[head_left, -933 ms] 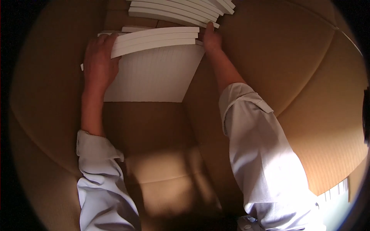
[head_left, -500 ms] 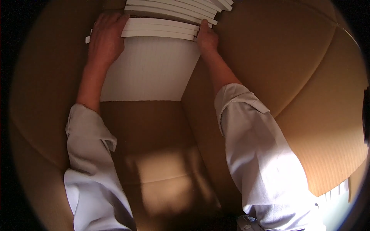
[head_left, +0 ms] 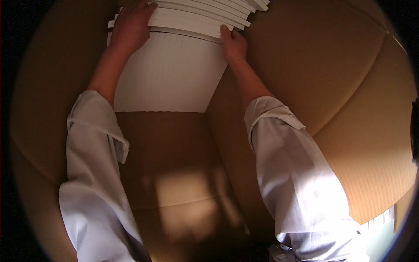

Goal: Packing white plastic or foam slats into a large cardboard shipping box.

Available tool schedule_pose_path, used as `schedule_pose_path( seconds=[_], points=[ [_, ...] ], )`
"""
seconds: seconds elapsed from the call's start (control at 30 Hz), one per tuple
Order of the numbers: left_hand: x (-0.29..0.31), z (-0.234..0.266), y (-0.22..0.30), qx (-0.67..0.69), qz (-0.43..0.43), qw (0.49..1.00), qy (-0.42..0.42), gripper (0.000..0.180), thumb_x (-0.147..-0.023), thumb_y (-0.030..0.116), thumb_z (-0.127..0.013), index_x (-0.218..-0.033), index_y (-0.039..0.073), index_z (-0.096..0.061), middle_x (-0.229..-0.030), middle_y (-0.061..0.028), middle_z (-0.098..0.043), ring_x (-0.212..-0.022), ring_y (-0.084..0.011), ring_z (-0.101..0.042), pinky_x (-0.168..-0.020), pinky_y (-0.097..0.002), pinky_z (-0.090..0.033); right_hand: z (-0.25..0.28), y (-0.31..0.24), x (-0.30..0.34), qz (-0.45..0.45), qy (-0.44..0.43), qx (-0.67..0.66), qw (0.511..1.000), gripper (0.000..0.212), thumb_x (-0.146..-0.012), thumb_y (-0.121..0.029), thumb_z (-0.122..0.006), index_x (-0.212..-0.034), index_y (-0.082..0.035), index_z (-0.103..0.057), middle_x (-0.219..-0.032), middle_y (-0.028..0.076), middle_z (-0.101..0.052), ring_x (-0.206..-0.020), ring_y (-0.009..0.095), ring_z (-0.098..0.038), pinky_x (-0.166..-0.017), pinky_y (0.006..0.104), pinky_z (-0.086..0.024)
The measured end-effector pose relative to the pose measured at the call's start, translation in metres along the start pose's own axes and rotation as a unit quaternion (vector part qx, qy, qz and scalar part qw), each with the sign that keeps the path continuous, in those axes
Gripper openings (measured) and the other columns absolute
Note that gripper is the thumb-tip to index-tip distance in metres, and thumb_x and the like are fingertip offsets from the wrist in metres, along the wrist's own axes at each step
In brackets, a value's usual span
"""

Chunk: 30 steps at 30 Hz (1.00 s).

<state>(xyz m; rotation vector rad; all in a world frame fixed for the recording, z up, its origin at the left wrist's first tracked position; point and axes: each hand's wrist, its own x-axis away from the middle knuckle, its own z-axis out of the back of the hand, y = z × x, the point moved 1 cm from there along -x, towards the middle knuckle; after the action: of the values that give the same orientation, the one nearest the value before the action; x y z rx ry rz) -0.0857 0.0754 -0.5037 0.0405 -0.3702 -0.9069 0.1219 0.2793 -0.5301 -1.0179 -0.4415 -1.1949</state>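
Several thin white panels [head_left: 187, 20] stand on edge, packed face to face at the far end of a large cardboard box [head_left: 301, 70]. The broad face of the nearest one, a white panel [head_left: 168, 74], slopes down to the box floor. My left hand [head_left: 131, 27] is closed over the top edges of the near panels at their left end. At their right end, my right hand [head_left: 234, 43] grips the same edges, thumb on top and fingers curled behind. How many panels lie between my fingers is hidden.
Cardboard walls rise close on both sides, the right wall [head_left: 358, 144] bearing a long crease. A patch of light falls on the brown box floor [head_left: 185, 187]. Outside the box at lower right, some pale upright slats [head_left: 379, 220] show.
The near panels have moved away from me against the stack behind, narrowing the gap. My left hand has gone farther forward and slightly right with them; my right hand has barely moved.
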Motion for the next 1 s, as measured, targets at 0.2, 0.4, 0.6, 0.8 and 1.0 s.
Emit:
schedule_pose_path(
  seconds=[0.2, 0.4, 0.6, 0.8, 1.0],
  points=[
    [-0.004, -0.023, 0.002, 0.018, 0.003, 0.999, 0.033, 0.060, -0.076, -0.007, -0.065, -0.134, 0.010, -0.055, -0.129, -0.0142, -0.057, -0.120, -0.0341, -0.054, -0.105, -0.0449, -0.043, -0.002, 0.010, -0.007, 0.022, 0.062, 0.006, 0.998, 0.066, -0.096, -0.051, -0.052, -0.130, 0.006, -0.054, -0.125, 0.028, -0.060, -0.119, 0.041, -0.057, -0.105, 0.0442, -0.042],
    [-0.019, -0.024, 0.013, 0.028, -0.020, 0.998, 0.046, 0.058, -0.075, -0.010, -0.061, -0.130, 0.008, -0.058, -0.126, -0.0138, -0.058, -0.119, -0.0336, -0.054, -0.104, -0.0430, -0.044, 0.004, -0.001, 0.012, 0.063, 0.088, -0.024, 0.994, 0.070, -0.095, -0.050, -0.055, -0.136, 0.007, -0.047, -0.132, 0.027, -0.056, -0.125, 0.041, -0.053, -0.107, 0.0450, -0.040],
    [-0.012, -0.036, 0.012, 0.021, -0.019, 0.998, 0.051, 0.059, -0.074, -0.010, -0.061, -0.130, 0.008, -0.058, -0.126, -0.0135, -0.058, -0.120, -0.0331, -0.053, -0.104, -0.0435, -0.044, 0.004, 0.010, 0.012, 0.090, 0.098, -0.015, 0.991, 0.070, -0.093, -0.050, -0.059, -0.136, 0.004, -0.046, -0.127, 0.026, -0.059, -0.122, 0.038, -0.055, -0.105, 0.0456, -0.042],
    [-0.012, -0.033, 0.013, 0.006, 0.006, 0.999, 0.044, 0.061, -0.074, -0.010, -0.062, -0.132, 0.009, -0.056, -0.132, -0.0132, -0.056, -0.124, -0.0335, -0.051, -0.109, -0.0434, -0.040, 0.001, 0.014, 0.010, 0.090, 0.039, 0.017, 0.995, 0.075, -0.091, -0.053, -0.061, -0.137, 0.004, -0.044, -0.131, 0.027, -0.055, -0.123, 0.039, -0.055, -0.103, 0.0474, -0.043],
    [-0.012, -0.025, 0.012, 0.021, -0.015, 0.998, 0.053, 0.058, -0.077, 0.002, -0.072, -0.132, 0.009, -0.055, -0.137, -0.0145, -0.052, -0.128, -0.0348, -0.048, -0.110, -0.0437, -0.039, -0.004, 0.018, 0.010, 0.080, 0.032, 0.049, 0.995, 0.087, -0.091, -0.056, -0.061, -0.146, 0.004, -0.030, -0.134, 0.028, -0.052, -0.124, 0.040, -0.053, -0.106, 0.0478, -0.042]
  ],
)
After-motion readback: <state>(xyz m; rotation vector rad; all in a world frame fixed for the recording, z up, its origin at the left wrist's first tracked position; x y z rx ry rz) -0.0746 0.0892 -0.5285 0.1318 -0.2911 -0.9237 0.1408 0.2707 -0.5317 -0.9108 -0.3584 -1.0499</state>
